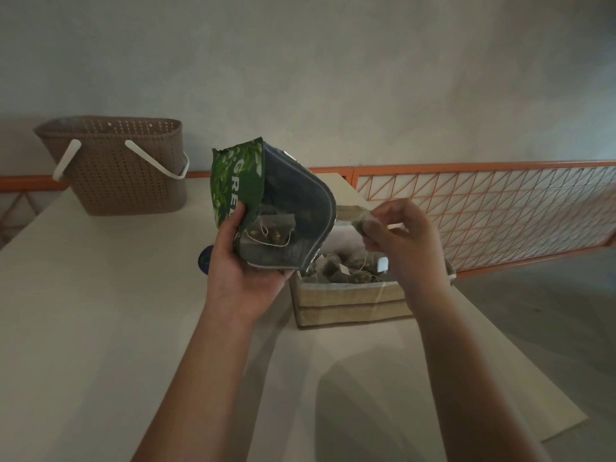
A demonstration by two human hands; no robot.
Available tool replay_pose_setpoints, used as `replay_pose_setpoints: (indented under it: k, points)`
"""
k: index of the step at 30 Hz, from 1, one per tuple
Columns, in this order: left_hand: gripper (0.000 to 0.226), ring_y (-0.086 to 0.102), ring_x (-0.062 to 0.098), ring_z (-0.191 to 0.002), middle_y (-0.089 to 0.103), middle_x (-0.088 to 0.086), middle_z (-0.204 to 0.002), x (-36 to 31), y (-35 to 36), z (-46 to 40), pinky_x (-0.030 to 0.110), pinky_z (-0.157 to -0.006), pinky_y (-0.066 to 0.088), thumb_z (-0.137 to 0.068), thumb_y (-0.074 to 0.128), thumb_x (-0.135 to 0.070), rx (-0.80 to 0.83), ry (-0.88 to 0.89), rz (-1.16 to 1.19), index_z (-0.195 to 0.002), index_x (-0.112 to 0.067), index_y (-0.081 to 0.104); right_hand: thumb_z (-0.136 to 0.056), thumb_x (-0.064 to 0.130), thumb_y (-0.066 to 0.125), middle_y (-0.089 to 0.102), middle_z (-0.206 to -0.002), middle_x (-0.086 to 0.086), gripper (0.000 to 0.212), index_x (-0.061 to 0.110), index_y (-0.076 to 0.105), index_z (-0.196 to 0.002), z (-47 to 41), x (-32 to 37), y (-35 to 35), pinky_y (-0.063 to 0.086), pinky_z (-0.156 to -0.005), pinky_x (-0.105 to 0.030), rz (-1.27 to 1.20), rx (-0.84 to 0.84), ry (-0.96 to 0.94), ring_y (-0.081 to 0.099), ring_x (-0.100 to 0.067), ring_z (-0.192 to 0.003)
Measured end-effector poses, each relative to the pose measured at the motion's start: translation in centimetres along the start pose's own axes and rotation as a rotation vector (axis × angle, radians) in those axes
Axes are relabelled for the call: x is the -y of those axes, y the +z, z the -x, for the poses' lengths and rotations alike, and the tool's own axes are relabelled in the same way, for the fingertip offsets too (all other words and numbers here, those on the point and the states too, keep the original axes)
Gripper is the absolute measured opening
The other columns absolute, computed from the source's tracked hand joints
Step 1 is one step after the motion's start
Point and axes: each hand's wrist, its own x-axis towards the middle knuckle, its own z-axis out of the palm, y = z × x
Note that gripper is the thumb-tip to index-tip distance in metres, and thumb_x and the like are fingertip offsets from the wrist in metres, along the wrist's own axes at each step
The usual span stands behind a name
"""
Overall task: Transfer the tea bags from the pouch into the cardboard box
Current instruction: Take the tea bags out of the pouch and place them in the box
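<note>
Tea bags (346,271) partly fill the box (350,301) — several remain in the pouch (286,208), gripped by left hand (240,261); right hand (403,238) pinches one tea bag (361,221).

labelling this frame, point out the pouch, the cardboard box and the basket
pouch (238,181), head view, green printed front
cardboard box (350,306), head view, near side wall
basket (130,181), head view, perforated front wall

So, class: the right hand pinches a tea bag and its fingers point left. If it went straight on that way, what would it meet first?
Most likely the open mouth of the green pouch held by the left hand. The right hand and its tea bag sit just beside the rim, though depth is unclear.
</note>
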Motion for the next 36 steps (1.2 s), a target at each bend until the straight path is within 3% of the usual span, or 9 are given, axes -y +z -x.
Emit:
replay_pose_setpoints:
  k: [6,9,12,15,17,20,24,30,36]
  points:
    - [0.058,0.056,0.037,-0.134,0.06,0.014,-0.145,0.0,-0.1,-0.1,0.047,-0.104,0.051,-0.094,0.061,-0.049,0.026,-0.016,-0.001,-0.144,-0.02,0.059,-0.097,0.024,0.057,0.064,-0.096,0.01,0.01,0.019,0.062,-0.105,-0.6,-1.1,1.6,0.054,-0.071,-0.017,0.197,0.179,0.045,0.065,-0.006,-0.085]
    - [0.058,0.056,0.037,-0.134,0.06,0.014,-0.145,0.0,-0.1,0.0,0.049,-0.109,0.047,-0.095,0.059,-0.05,0.02,-0.02,-0.012,-0.143,-0.018,0.059,-0.098,0.029,0.054,0.062,-0.096,0.019,0.013,0.025,0.062,-0.108,-0.1,-1.2,2.1,0.05,-0.071,-0.016,0.183,0.117,0.024,0.064,-0.005,-0.087]
    - [0.058,0.054,0.038,-0.136,0.058,0.014,-0.147,-0.1,-0.2,-0.1,0.048,-0.108,0.048,-0.096,0.058,-0.051,0.006,-0.013,-0.026,-0.145,-0.02,0.057,-0.095,0.024,0.059,0.063,-0.1,0.007,0.004,0.028,0.059,-0.096,0.6,-0.1,2.7,0.053,-0.074,-0.019,0.047,-0.025,-0.056,0.063,-0.008,-0.09]
    - [0.054,0.056,0.037,-0.134,0.061,0.013,-0.144,-0.1,-0.2,-0.1,0.051,-0.11,0.046,-0.097,0.055,-0.05,-0.01,0.024,-0.058,-0.144,-0.024,0.058,-0.09,0.014,0.064,0.056,-0.11,-0.001,0.009,0.022,0.063,-0.092,1.3,1.1,3.6,0.049,-0.077,-0.012,-0.01,0.036,-0.17,0.059,-0.006,-0.095]
    - [0.053,0.059,0.036,-0.132,0.064,0.013,-0.141,-0.1,0.0,0.0,0.05,-0.108,0.047,-0.098,0.053,-0.051,-0.015,0.031,-0.08,-0.143,-0.023,0.06,-0.088,0.015,0.067,0.049,-0.112,0.006,0.01,0.024,0.067,-0.093,1.3,1.4,4.4,0.049,-0.082,-0.012,0.101,0.113,-0.202,0.054,-0.008,-0.102]
    - [0.056,0.056,0.032,-0.135,0.062,0.013,-0.143,0.0,0.1,0.1,0.049,-0.115,0.04,-0.097,0.055,-0.05,-0.023,0.029,-0.082,-0.143,-0.021,0.059,-0.087,0.03,0.071,0.04,-0.113,0.011,0.019,0.032,0.07,-0.106,1.0,1.0,5.9,0.05,-0.094,-0.026,0.376,0.141,-0.17,0.047,-0.013,-0.111]
    - [0.053,0.054,0.033,-0.137,0.063,0.012,-0.142,0.2,0.2,0.0,0.051,-0.117,0.037,-0.096,0.056,-0.049,-0.033,0.043,-0.083,-0.141,-0.021,0.061,-0.09,0.047,0.063,0.039,-0.124,0.002,0.038,0.04,0.06,-0.127,1.1,1.1,7.4,0.044,-0.079,-0.028,0.73,0.057,-0.165,0.045,-0.019,-0.114]
    - [0.049,0.052,0.033,-0.139,0.064,0.013,-0.141,0.2,0.6,0.2,0.049,-0.117,0.036,-0.091,0.058,-0.047,-0.025,0.038,-0.076,-0.131,-0.019,0.068,-0.089,0.046,0.064,0.045,-0.124,0.001,0.019,0.04,0.071,-0.106,1.2,0.9,8.2,0.049,-0.084,-0.038,0.808,-0.061,-0.232,0.041,-0.022,-0.114]
    - [0.052,0.056,0.034,-0.135,0.064,0.014,-0.14,0.1,0.4,0.3,0.052,-0.119,0.036,-0.097,0.055,-0.048,-0.013,0.034,-0.077,-0.139,-0.019,0.062,-0.085,0.036,0.073,0.051,-0.117,0.001,0.01,0.03,0.074,-0.092,1.1,0.4,7.8,0.05,-0.075,-0.032,0.534,-0.154,-0.288,0.047,-0.019,-0.109]
